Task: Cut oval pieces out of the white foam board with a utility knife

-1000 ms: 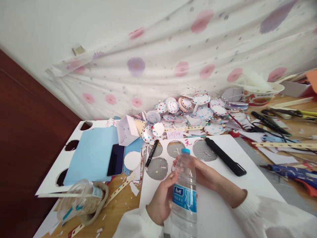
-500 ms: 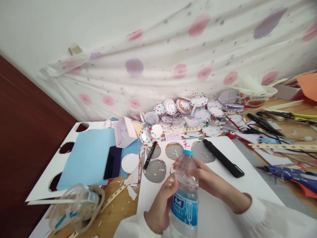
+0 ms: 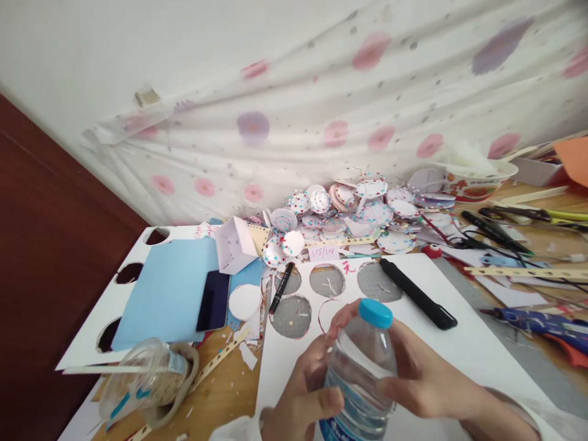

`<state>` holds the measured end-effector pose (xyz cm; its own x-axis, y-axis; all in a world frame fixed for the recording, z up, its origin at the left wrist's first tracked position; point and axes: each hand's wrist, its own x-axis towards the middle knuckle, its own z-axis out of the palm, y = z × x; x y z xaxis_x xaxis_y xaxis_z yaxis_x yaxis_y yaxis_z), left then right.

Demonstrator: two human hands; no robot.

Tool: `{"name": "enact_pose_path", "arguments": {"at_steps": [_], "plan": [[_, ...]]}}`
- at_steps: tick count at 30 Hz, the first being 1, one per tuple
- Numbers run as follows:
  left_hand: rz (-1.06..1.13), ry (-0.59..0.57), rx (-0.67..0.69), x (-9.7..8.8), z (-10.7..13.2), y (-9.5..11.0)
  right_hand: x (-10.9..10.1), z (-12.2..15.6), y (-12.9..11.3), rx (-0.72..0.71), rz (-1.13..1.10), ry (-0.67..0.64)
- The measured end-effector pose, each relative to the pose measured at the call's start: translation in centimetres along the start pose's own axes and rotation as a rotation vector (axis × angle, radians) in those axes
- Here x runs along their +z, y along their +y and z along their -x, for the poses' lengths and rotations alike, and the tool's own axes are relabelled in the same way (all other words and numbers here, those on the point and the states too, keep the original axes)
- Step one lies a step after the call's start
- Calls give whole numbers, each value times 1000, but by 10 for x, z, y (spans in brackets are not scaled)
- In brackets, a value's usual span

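Note:
A clear plastic water bottle [image 3: 362,355] with a blue cap stands tilted a little to the right, close to me. My left hand [image 3: 305,386] is wrapped round its left side, thumb across the front. On the other side, my right hand [image 3: 418,367] grips the bottle near the shoulder, fingers behind it. The lower part of the bottle runs out of view. Under the hands lies a white sheet [image 3: 441,275] with round cut-outs and a circle outlined in red, partly covered by my fingers. A black marker [image 3: 282,288] rests across the cut-outs.
A black cylindrical case [image 3: 418,294] lies on the sheet's right. Behind is a heap of dotted paper discs [image 3: 372,211]. Blue paper [image 3: 165,294], a phone [image 3: 214,300] and a clear cup [image 3: 142,380] are at left. A blue glue gun [image 3: 537,321] lies at right.
The bottle has moved right and nearer to me, its cap now lower and tipped toward the camera. Both hands have moved with it, still gripping it.

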<state>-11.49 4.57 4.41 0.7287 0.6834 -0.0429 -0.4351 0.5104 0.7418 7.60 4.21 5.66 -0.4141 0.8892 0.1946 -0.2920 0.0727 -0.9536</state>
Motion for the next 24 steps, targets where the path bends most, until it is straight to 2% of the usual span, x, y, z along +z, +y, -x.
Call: {"name": "enact_pose_path", "arguments": {"at_steps": [2, 7, 9, 18, 24], "plan": [[8, 64, -8, 1, 1, -2, -5, -4, 10, 12, -78, 12], [26, 406, -120, 8, -4, -3, -22, -16, 51, 166, -494, 39], [42, 471, -160, 10, -6, -4, -26, -18, 62, 196, -565, 54], [146, 495, -193, 7, -10, -11, -28, -21, 70, 227, -628, 95], [129, 455, -158, 10, -12, -12, -29, -22, 72, 195, -621, 77]]}}
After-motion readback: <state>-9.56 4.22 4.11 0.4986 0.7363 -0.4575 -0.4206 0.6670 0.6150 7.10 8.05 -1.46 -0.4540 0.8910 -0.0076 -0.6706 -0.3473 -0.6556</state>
